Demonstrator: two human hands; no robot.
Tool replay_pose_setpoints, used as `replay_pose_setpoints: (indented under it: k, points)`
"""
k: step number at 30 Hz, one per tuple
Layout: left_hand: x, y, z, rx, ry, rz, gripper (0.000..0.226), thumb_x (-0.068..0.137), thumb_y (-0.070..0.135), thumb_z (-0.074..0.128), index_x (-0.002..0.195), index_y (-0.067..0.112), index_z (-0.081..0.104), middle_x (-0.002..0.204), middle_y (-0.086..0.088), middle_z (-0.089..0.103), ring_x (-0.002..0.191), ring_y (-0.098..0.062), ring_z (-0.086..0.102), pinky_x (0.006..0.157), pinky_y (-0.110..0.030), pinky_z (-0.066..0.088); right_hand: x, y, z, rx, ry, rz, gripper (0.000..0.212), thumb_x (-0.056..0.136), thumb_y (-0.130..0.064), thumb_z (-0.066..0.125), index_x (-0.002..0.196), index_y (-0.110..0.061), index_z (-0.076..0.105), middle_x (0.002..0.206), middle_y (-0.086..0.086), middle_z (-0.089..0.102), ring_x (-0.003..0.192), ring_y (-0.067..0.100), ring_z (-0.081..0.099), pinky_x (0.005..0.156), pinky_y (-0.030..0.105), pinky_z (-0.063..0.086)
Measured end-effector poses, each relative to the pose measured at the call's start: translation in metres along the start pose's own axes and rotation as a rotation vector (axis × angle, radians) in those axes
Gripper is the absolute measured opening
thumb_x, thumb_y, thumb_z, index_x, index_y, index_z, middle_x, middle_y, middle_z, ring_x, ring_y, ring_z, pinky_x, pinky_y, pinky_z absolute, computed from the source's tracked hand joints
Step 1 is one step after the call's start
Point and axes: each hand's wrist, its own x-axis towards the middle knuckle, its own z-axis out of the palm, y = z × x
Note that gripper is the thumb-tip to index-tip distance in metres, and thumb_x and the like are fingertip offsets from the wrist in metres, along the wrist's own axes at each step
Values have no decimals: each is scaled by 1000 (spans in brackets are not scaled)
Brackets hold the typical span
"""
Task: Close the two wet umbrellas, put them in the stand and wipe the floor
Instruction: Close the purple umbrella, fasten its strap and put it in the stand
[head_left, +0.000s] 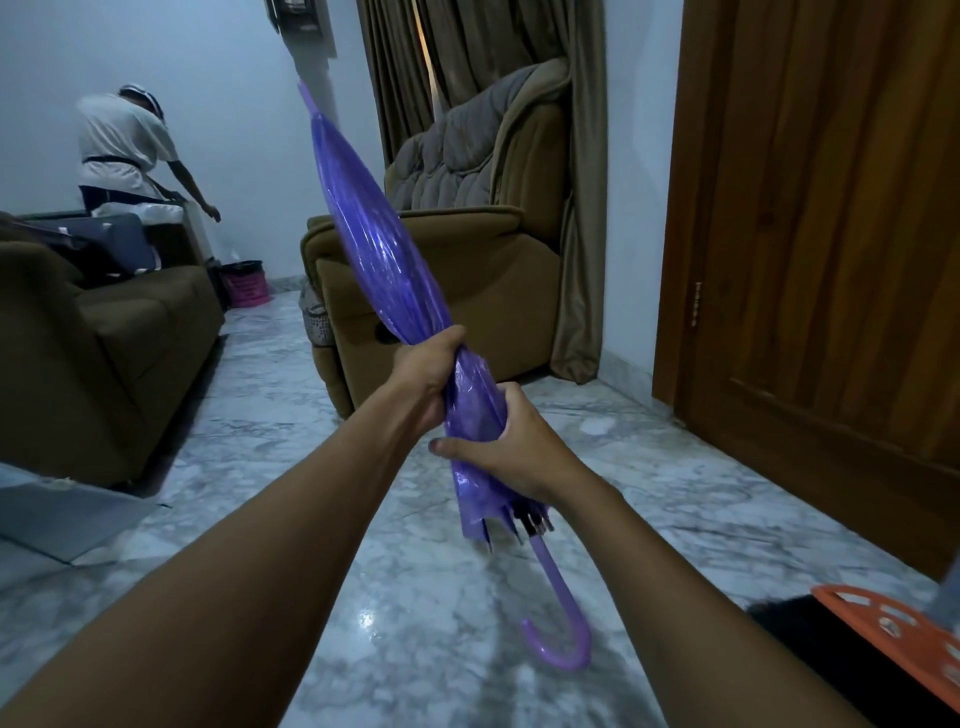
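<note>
A closed purple umbrella (374, 249) slants across the middle of the view, its tip pointing up and away and its curved handle (558, 639) hanging low above the marble floor (395, 623). My left hand (428, 374) grips the folded canopy near its lower third. Just below it, my right hand (511, 444) wraps the canopy close to the rib ends. An orange perforated rim (893, 629), part of some container, shows at the bottom right corner. The floor has a wet shine under the handle.
A brown armchair (467, 291) stands straight ahead with a grey quilt over its back. A brown sofa (104, 353) fills the left side. A wooden door (831, 234) is on the right. A person in white (124, 150) bends at the far left.
</note>
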Motion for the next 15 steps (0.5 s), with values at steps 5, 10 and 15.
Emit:
replay_pose_setpoints:
  k: [5,10,15]
  points:
    - [-1,-8,1,43,-12,-10,17,88,14,65,98,5,56,73,-10,61,62,-20,62,57,-33,53,-1,0,4,-27,-42,-12,36,82,-37,71,112,-22,58,103,0,67,90,14,65,74,29,52]
    - [0,-10,-2,43,-55,-13,27,86,24,70,100,8,54,85,-14,68,77,-25,69,74,-39,59,-1,4,0,-99,-18,-30,6,88,-27,58,87,-24,54,79,-1,59,70,17,57,61,30,43]
    - [-1,-16,-18,626,139,319,122,54,78,74,144,11,25,145,-15,35,138,-30,34,113,-47,35,0,10,-19,-255,23,-5,7,87,-26,59,90,-22,54,84,2,62,78,23,60,64,32,43]
